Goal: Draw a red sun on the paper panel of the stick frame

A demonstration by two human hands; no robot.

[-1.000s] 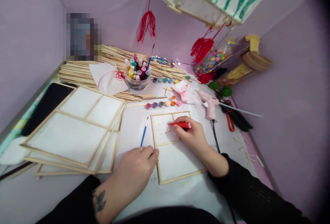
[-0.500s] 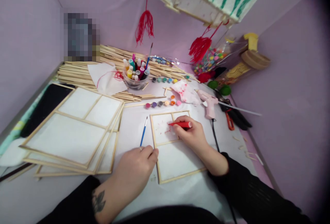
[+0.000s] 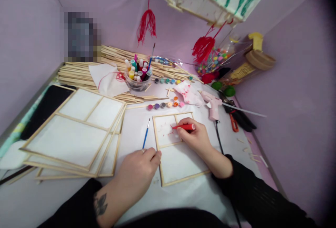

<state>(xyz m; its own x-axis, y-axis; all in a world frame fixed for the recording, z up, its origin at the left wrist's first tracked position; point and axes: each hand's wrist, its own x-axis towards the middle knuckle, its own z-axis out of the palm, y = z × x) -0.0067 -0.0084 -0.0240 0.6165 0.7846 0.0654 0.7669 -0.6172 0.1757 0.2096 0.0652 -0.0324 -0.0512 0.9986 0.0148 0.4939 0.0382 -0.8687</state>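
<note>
My right hand (image 3: 195, 135) grips a red marker (image 3: 187, 127), its tip at the paper in the upper left pane of a wooden-stick frame (image 3: 183, 163). Small red marks and a short branching line show on that paper. With curled fingers, my left hand (image 3: 141, 166) holds the frame's left edge; its fingertips are partly hidden. Just beyond that hand lies a thin blue paintbrush (image 3: 146, 133), apart from the frame. To the left, several similar papered frames (image 3: 76, 130) are stacked askew.
Behind are a tub of markers (image 3: 138, 83), small paint pots (image 3: 163, 105), wooden sticks (image 3: 78, 76) and a stained tissue (image 3: 187, 93). A pink glue gun (image 3: 214, 104) and pliers (image 3: 238, 116) lie right. A lantern with red tassels (image 3: 203, 48) hangs overhead.
Almost nothing differs. The marker tip stays in the upper left pane, with at most a tiny shift, and my left hand keeps its place on the frame's edge.
</note>
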